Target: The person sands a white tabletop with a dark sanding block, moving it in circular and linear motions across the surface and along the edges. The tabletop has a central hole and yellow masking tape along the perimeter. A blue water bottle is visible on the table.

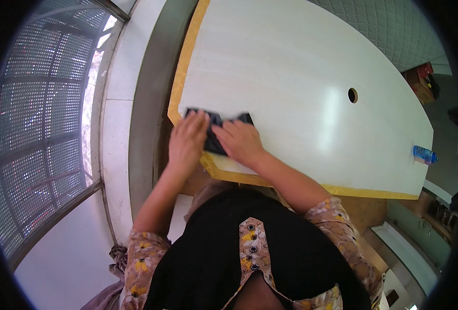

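Observation:
A small piece of black cloth (214, 140) lies creased on the white tabletop, close to its near left corner. My left hand (187, 135) is closed on the cloth's left side, fingers together and bent over it, the thumb hidden. On the right side, my right hand (239, 139) grips the same cloth with its fingers curled and its thumb toward the middle. The cloth bunches up between the two hands, and one dark corner sticks out beyond the right fingers. Both hands are slightly blurred.
Yellow tape (183, 67) borders the white table (270, 67). A round hole (353, 95) pierces the top at the right. Near the right edge lies a blue bottle (424, 155). A pale ledge (119, 103) and a meshed window (37, 119) are at the left.

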Motion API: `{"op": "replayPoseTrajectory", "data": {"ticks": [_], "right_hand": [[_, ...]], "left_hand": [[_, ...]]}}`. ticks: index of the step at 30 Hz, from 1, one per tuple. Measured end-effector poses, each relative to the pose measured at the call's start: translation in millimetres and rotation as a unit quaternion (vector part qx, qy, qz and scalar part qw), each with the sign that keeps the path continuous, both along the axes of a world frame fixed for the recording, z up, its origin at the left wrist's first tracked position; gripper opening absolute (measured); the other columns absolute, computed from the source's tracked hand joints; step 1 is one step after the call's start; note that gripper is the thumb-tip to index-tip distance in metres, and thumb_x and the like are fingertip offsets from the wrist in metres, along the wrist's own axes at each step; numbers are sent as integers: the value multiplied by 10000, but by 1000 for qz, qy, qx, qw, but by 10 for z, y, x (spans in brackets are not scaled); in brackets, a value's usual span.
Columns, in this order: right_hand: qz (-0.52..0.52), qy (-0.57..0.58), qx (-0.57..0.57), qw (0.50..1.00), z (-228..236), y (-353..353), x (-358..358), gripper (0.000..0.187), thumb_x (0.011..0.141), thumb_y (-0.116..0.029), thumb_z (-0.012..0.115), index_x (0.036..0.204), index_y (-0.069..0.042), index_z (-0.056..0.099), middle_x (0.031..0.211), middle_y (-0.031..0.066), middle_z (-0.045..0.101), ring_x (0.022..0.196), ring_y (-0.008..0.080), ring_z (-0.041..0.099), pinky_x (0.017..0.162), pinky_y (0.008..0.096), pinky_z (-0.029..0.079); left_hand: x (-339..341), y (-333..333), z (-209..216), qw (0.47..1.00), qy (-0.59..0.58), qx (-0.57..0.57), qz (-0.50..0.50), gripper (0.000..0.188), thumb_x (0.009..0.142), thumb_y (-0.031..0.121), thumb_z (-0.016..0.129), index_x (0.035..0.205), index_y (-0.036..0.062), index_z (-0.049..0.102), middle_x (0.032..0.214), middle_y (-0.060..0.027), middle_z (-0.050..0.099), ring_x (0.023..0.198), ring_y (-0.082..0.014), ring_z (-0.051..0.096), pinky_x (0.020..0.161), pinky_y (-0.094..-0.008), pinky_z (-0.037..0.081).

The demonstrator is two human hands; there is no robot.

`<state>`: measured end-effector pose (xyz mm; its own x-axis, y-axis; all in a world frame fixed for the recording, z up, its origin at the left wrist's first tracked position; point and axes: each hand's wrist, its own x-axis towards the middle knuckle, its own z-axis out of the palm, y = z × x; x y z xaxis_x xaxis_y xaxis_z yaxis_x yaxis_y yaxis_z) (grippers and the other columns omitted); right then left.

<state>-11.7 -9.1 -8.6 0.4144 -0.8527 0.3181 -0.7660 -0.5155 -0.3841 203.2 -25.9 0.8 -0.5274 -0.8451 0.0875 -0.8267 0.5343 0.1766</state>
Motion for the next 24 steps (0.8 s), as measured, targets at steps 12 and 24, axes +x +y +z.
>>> {"op": "replayPoseTrajectory", "data": {"ticks": [12, 24], "right_hand": [[-152, 17, -63, 986, 34, 80, -893, 316, 837, -191, 786, 1149, -219, 743, 883, 19, 607, 781, 243, 638, 630, 392, 539], [17, -4, 56, 998, 152, 549, -554, 376, 843, -202, 693, 1215, -167, 734, 876, 1, 573, 787, 200, 595, 638, 361, 507]], "left_hand": [[-835, -131, -63, 994, 76, -1, -76, 672, 891, 331, 753, 1507, 139, 567, 1577, -61, 510, 1458, -233, 468, 1211, -464, 353], [-345, 355, 54, 996, -5, 53, -75, 688, 910, 308, 733, 1544, 145, 521, 1632, -63, 451, 1501, -253, 420, 1250, -499, 277]]}}
